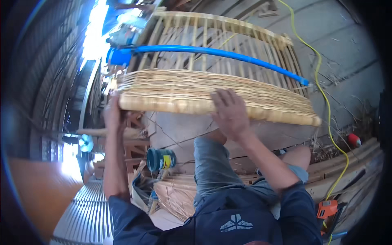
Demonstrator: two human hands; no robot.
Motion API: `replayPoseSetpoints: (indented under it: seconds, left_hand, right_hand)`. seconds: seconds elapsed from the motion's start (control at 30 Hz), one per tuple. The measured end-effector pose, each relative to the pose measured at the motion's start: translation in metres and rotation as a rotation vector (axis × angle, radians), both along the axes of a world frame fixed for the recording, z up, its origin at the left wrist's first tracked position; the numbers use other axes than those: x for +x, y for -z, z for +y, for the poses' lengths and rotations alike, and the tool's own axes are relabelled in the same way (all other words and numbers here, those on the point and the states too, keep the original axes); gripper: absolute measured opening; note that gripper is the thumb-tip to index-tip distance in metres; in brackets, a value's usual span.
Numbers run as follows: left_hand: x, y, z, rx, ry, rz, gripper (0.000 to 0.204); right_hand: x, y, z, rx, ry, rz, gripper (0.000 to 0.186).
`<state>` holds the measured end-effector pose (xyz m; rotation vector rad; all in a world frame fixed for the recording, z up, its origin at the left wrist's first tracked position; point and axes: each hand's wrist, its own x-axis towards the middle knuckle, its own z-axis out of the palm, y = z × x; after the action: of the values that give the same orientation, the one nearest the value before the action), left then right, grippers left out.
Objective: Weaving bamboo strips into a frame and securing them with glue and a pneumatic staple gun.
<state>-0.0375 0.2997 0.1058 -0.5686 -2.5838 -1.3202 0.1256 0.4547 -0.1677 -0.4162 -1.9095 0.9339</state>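
Note:
A long panel of woven cane strips point(183, 81) lies across in front of me, on a frame with a thick wrapped front rail point(163, 104) and several upright rods point(204, 41). My right hand point(231, 116) rests palm down on the front rail near its middle, fingers stretched out over the weave. At the rail's left end is my left hand point(112, 109), touching the corner where loose strip ends gather. Its fingers are smeared by glare and blur. A blue pipe point(220, 53) runs across the rods beyond the woven part.
A dark green bucket point(155, 159) stands left of my knee. The yellow cord point(325, 98) winds down the right side past an orange tool point(327, 209). Wooden planks point(326, 169) and scattered cane scraps lie to the right. Corrugated metal point(87, 208) is at the lower left.

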Motion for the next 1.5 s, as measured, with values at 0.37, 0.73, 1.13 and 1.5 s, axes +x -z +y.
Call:
replayPoseSetpoints:
  seconds: [0.37,0.73,1.13,1.5]
  left_hand:
    - [-0.012,-0.143,0.102,-0.709,0.354,1.174,0.034]
    - [-0.073,-0.184,0.202,-0.984,-0.004,1.911,0.034]
    - [-0.063,-0.132,0.195,-0.287,0.584,1.360,0.038]
    - [-0.073,-0.083,0.104,-0.061,0.465,0.959,0.051]
  right_hand:
    - [-0.037,-0.049,0.033,0.087,0.039,0.211,0.060]
    - [0.044,0.166,0.092,-0.250,-0.071,-0.742,0.048]
    - [0.076,0.212,0.146,-0.305,0.611,-0.295,0.055]
    - [0.002,0.008,0.108,-0.619,0.068,0.050,0.036]
